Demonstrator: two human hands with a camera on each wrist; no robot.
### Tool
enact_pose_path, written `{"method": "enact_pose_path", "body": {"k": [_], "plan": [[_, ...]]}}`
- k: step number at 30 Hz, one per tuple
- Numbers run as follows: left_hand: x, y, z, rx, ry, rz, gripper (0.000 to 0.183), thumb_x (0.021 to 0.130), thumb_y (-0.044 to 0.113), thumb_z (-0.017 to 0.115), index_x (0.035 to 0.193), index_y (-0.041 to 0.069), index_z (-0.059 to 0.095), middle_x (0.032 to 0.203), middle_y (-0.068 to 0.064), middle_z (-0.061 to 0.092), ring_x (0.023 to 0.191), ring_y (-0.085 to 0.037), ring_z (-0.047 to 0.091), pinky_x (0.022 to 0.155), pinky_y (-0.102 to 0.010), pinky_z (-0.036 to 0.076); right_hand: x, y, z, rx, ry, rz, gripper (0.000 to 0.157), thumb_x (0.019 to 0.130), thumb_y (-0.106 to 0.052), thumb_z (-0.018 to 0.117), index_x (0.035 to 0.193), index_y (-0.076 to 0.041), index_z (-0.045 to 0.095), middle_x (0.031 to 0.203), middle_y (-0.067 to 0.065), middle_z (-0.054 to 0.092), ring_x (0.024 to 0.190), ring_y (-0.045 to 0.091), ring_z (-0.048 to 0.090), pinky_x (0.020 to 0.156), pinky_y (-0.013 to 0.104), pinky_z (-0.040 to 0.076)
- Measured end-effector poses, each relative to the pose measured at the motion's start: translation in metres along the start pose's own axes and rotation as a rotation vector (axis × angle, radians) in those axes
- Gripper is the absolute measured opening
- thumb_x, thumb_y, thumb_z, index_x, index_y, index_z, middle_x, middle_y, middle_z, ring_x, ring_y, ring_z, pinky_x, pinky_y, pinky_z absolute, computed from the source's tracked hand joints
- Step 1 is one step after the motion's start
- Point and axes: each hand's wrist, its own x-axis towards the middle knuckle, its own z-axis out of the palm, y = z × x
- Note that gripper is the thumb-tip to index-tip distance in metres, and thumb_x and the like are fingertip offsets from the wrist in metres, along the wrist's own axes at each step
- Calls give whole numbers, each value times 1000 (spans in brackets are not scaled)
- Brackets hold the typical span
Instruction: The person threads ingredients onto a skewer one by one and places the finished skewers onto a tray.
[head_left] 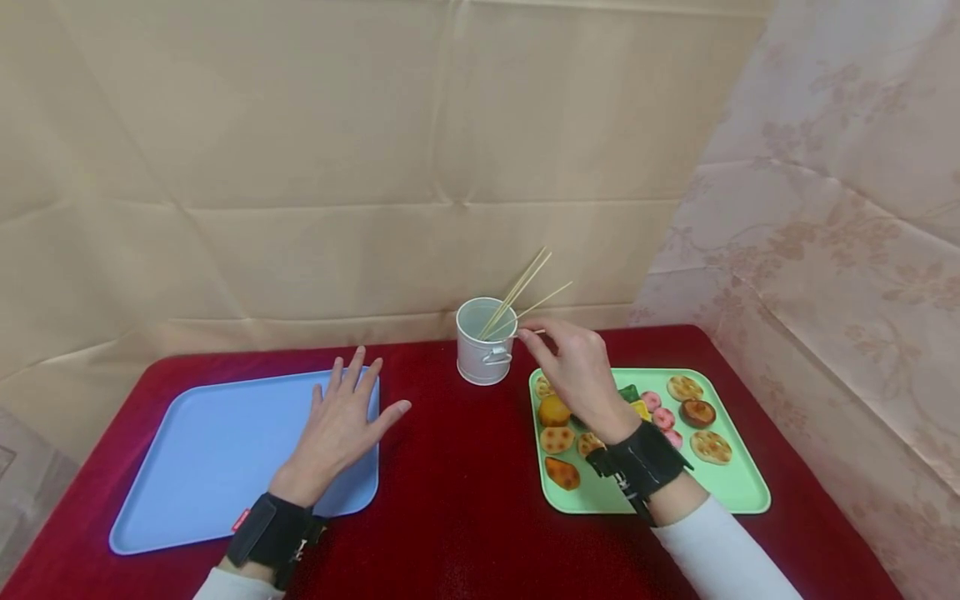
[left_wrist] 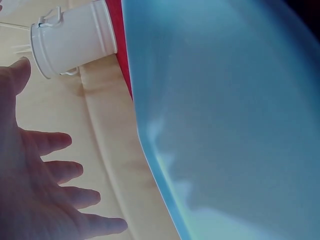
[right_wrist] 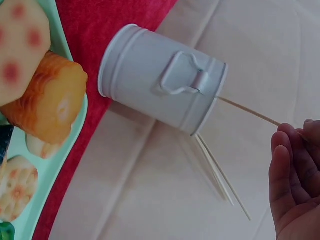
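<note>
A white metal bucket (head_left: 474,360) with wire handles stands at the back middle of the red cloth. Several thin bamboo skewers (head_left: 523,289) lean out of its mouth. Just right of the rim, my right hand (head_left: 581,367) pinches one skewer (right_wrist: 250,111) between thumb and fingertips; the skewer's other end reaches into the bucket. My left hand (head_left: 337,433) is spread with straight fingers above the right side of a blue tray (head_left: 225,450), holding nothing. In the left wrist view its fingers (left_wrist: 82,197) are apart from the tray.
A green tray (head_left: 738,492) at the right, partly under my right forearm, bears toy food: browned round slices (head_left: 710,447), pink rings (head_left: 663,418), a mushroom-like piece (head_left: 697,413) and a yellow corn-like chunk (right_wrist: 50,105). A beige cloth (head_left: 315,167) hangs behind the table.
</note>
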Motion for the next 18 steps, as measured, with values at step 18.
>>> {"method": "enact_pose_path", "body": {"k": [18], "plan": [[3,9,4,-22,61,37,86,96,58,61,157,2,40,170,-22,10,153,-50,9,113,-74,20,-35,-6,-45,25,190,-156,28,98,-30,71,107,-3,77,95,6,78,80,18,74,70,35,58]]}}
